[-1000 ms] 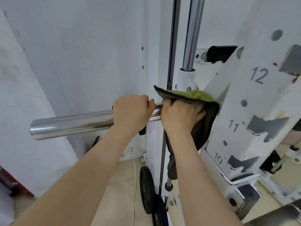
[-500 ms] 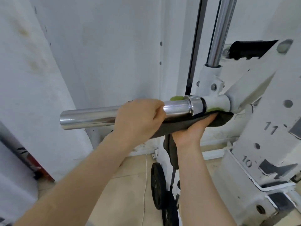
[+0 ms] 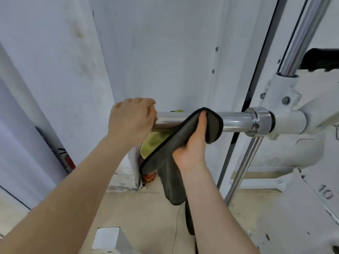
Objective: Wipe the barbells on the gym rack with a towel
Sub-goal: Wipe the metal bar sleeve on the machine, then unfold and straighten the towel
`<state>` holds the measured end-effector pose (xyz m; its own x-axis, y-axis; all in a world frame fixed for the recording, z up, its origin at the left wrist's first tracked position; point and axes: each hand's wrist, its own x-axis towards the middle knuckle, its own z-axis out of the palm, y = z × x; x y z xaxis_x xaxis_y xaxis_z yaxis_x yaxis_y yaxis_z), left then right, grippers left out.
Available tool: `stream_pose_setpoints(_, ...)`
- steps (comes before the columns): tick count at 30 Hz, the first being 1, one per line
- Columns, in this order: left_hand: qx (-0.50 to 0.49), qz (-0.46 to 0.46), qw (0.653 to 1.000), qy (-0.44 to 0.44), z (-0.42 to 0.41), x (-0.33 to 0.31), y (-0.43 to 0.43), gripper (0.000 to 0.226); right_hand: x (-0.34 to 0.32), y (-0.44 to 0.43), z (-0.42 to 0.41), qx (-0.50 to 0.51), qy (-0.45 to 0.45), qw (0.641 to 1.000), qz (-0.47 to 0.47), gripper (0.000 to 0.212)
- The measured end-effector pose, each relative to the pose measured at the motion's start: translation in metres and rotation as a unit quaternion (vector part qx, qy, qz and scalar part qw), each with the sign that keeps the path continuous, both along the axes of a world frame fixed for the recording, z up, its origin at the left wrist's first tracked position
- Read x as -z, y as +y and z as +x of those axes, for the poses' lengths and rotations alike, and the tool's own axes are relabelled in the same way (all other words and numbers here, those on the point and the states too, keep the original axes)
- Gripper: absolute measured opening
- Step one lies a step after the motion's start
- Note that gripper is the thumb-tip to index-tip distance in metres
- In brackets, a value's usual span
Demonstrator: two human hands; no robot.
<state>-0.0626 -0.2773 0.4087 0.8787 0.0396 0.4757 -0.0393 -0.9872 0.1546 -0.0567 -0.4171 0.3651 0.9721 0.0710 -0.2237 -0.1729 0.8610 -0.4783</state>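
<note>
A chrome barbell sleeve (image 3: 234, 120) runs level across the middle, joined at its right end to the white rack carriage (image 3: 289, 123). My left hand (image 3: 132, 120) is curled over the bar's left part, hiding its free end. My right hand (image 3: 194, 142) grips a grey towel (image 3: 165, 154) with a green inner side from below and wraps it around the bar just right of the left hand. The towel's loose end hangs down toward the floor.
A white wall stands close behind the bar. Chrome guide rods (image 3: 300, 39) and the white rack upright marked 10 (image 3: 324, 195) fill the right side. The tan floor (image 3: 143, 213) lies below, with a white block (image 3: 106, 239) near the bottom edge.
My right hand has slid the towel left along the bar, away from the collar, and the towel now folds up over the bar. The view has shifted left and down.
</note>
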Motion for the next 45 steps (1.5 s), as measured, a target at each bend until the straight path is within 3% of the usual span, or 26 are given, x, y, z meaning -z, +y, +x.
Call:
stream_pose_setpoints(3, -0.005, -0.015, 1.0, 0.0, -0.002, 0.012, 0.027, 0.029, -0.015, -0.055, 0.012, 0.131, 0.025, 0.991, 0.006, 0.037)
stream_pose_setpoints(7, 0.063, -0.138, 0.988, 0.003, -0.002, 0.021, 0.027, 0.036, -0.022, -0.051, 0.025, 0.225, 0.08, 0.971, 0.006, 0.038)
stream_pose_setpoints(10, 0.116, -0.257, 0.959, 0.012, -0.011, 0.022, 0.038, 0.034, -0.022, 0.009, 0.018, 0.194, 0.088, 0.977, 0.001, 0.036)
stream_pose_setpoints(13, 0.127, -0.429, 0.893, 0.056, -0.027, 0.014, 0.043, 0.037, -0.026, 0.077, 0.0, 0.135, 0.101, 0.986, -0.014, 0.025)
stream_pose_setpoints(15, 0.137, -0.454, 0.877, 0.074, -0.036, 0.01, 0.049, 0.038, -0.024, 0.121, -0.013, 0.076, 0.052, 0.995, -0.043, 0.028)
stream_pose_setpoints(17, 0.15, -0.451, 0.877, 0.078, -0.045, 0.01, 0.059, 0.028, -0.016, 0.154, -0.024, -0.012, -0.047, 0.985, -0.164, 0.029)
stream_pose_setpoints(20, 0.095, -0.44, 0.891, 0.06, -0.06, 0.019, 0.09, 0.014, -0.01, 0.191, -0.039, -0.159, -0.03, 0.97, -0.182, 0.044)
stream_pose_setpoints(24, 0.024, -0.497, 0.867, 0.026, -0.102, 0.026, 0.144, 0.04, -0.017, 0.209, -0.073, -0.257, -0.113, 0.903, -0.325, 0.027)
stream_pose_setpoints(27, -0.015, -0.499, 0.865, -0.048, -0.128, 0.022, 0.172, 0.032, -0.024, 0.211, -0.074, -0.315, -0.17, 0.82, -0.446, 0.018)
stream_pose_setpoints(29, -0.013, -0.504, 0.861, -0.07, -0.142, 0.024, 0.188, 0.036, -0.028, 0.201, -0.073, -0.326, -0.213, 0.795, -0.466, 0.011)
stream_pose_setpoints(31, 0.042, -0.547, 0.836, -0.006, -0.155, 0.03, 0.196, 0.048, -0.034, 0.182, -0.076, -0.363, -0.238, 0.797, -0.42, 0.015)
stream_pose_setpoints(34, 0.142, -0.634, 0.747, 0.143, -0.171, 0.038, 0.192, 0.041, -0.044, 0.161, -0.09, -0.413, -0.267, 0.791, -0.363, 0.022)
stream_pose_setpoints(37, 0.177, -0.62, 0.745, 0.168, -0.184, 0.048, 0.183, 0.025, -0.043, 0.144, -0.107, -0.432, -0.277, 0.772, -0.375, 0.02)
stream_pose_setpoints(39, 0.178, -0.651, 0.721, 0.158, -0.191, 0.055, 0.179, 0.025, -0.039, 0.131, -0.115, -0.432, -0.265, 0.773, -0.383, 0.024)
stream_pose_setpoints(42, 0.165, -0.702, 0.668, 0.184, -0.2, 0.07, 0.168, 0.037, -0.026, 0.126, -0.122, -0.376, -0.233, 0.799, -0.407, 0.026)
stream_pose_setpoints(45, 0.137, -0.703, 0.646, 0.264, -0.213, 0.082, 0.147, 0.041, -0.018, 0.13, -0.136, -0.276, -0.207, 0.826, -0.446, 0.009)
